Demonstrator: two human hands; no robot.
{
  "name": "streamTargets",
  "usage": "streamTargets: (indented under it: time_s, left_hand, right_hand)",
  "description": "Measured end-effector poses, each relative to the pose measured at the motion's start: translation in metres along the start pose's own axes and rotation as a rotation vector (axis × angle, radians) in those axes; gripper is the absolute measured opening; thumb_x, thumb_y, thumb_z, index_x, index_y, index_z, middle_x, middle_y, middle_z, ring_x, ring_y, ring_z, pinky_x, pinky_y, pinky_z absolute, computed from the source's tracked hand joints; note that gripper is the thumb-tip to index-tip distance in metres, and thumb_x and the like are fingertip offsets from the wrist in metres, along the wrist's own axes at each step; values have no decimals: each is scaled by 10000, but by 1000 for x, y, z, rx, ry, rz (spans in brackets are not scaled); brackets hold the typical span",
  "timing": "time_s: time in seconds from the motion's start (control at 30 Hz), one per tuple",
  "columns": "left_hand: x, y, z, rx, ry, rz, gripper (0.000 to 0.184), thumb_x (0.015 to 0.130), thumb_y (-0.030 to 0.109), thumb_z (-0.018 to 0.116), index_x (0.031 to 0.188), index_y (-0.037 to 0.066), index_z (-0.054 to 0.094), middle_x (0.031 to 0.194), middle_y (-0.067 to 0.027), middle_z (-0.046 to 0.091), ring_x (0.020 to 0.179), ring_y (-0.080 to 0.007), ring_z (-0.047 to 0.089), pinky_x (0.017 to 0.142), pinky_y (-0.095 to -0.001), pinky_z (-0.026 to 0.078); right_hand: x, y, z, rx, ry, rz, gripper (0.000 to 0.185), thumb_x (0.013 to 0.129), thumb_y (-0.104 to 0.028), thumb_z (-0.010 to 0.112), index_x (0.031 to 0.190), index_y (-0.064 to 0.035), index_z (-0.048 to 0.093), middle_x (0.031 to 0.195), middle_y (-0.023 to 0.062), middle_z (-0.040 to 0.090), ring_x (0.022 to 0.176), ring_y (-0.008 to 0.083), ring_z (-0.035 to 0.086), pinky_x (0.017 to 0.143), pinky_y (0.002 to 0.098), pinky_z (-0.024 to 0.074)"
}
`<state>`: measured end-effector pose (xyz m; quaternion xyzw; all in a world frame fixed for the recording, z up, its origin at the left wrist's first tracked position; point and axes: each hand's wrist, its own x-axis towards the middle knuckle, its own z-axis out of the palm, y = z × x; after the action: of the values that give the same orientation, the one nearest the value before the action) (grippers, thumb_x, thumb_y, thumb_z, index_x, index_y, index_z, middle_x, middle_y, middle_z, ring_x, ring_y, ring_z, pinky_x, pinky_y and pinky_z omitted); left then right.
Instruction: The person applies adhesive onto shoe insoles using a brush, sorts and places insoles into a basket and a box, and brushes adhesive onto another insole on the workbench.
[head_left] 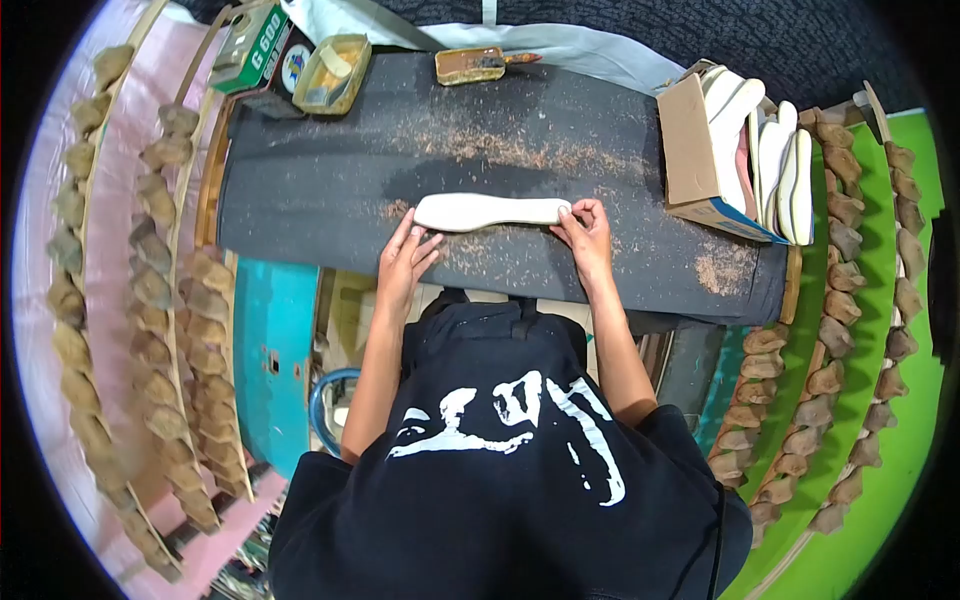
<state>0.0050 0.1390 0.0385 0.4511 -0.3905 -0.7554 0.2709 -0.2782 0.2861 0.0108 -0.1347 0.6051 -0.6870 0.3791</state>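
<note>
A white, sole-shaped piece [485, 212] lies lengthwise between my hands, over the dark worktop. Its wide end meets the fingers of my left hand [404, 258], which are spread along the lower left edge with the thumb hidden beneath or behind it. At the narrow right end, the thumb and fingers of my right hand [588, 232] pinch the tip. Brown shavings are scattered on the worktop around the piece.
A cardboard box [690, 150] of white soles stands at the right. At the back are a small tray with a brush [470, 66], a yellowish tub [334, 75] and a green can [245, 48]. Racks of brown shoe lasts [152, 285] flank both sides.
</note>
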Motion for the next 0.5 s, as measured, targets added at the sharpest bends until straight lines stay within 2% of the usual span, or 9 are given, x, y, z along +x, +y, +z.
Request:
streamTargets:
  time_s: [0.1,0.13,0.23,0.27,0.33,0.5]
  left_hand:
    - [-26,-18,11,-144,76,-4,594,1132,239,587,1664,64,387,1566,-160,563,1263,-261,699,1068,-395,583]
    - [-34,-25,15,-155,113,9,590,1127,231,598,1655,60,398,1549,-152,577,1248,-256,706,1063,-391,586]
    - [-59,-50,23,-212,201,20,527,1111,191,632,1589,27,482,1422,-117,670,1191,-213,724,1039,-354,593]
    - [-66,-61,20,-218,213,32,508,1112,194,631,1572,20,504,1394,-115,686,1190,-202,721,1030,-344,592]
    - [-90,-73,23,-265,257,43,429,1097,164,656,1489,4,587,1305,-94,733,1147,-165,723,1031,-335,589]
    - [-162,-123,17,-336,393,-17,374,1076,121,681,1418,-16,615,1238,-95,743,1090,-176,736,1028,-352,604]
  right_hand:
    - [-17,7,-23,41,-3,108,240,1014,-3,711,1143,-61,518,1172,96,658,1098,210,714,890,348,661]
    - [-23,6,-29,70,-4,138,258,989,59,702,1127,-64,522,1169,93,672,1072,208,723,907,363,668]
    - [-43,3,-47,40,-89,187,269,986,53,709,1135,-79,530,1127,77,690,1058,206,728,949,378,658]
    - [-49,2,-53,64,-102,221,329,946,113,712,1155,-56,524,1066,86,704,1001,203,744,883,369,679]
    - [-59,2,-65,11,-170,235,340,940,118,715,1163,-52,523,1052,86,705,987,202,747,879,373,682]
    - [-81,8,-87,-114,-329,217,357,917,115,742,1156,-52,537,1021,72,697,915,168,751,796,316,652]
